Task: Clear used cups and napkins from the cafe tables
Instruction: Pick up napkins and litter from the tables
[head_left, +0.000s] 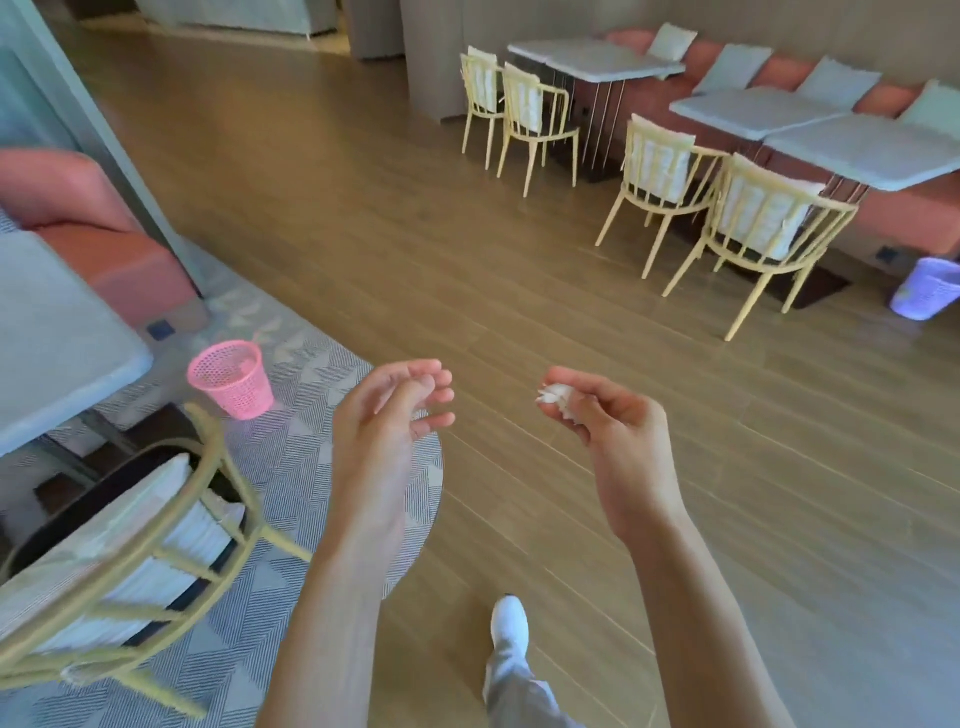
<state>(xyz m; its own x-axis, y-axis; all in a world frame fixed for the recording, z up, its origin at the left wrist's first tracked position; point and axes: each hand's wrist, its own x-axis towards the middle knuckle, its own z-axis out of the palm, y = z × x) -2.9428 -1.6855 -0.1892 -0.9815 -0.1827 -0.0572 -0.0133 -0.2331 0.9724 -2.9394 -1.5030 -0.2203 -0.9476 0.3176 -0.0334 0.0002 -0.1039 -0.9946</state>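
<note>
Right hand (597, 410) grasping crumpled napkin (557, 397); left hand (400, 405) released, holding nothing. Best: carry to near-left pink bin (232, 379), drop squarely inside.

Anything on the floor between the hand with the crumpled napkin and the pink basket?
In the head view, only the left hand hangs between the right hand, holding the napkin, and the pink basket. Below lie bare wood floor and patterned rug.

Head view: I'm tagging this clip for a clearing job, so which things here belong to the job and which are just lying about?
Belongs to the job:
- crumpled white napkin, gripped in the right hand
- pink mesh plastic bin on the rug
- lilac mesh bin by the bench
- left hand, holding nothing

Just lying about:
- cream spindle-back chairs
- grey patterned rug
</note>
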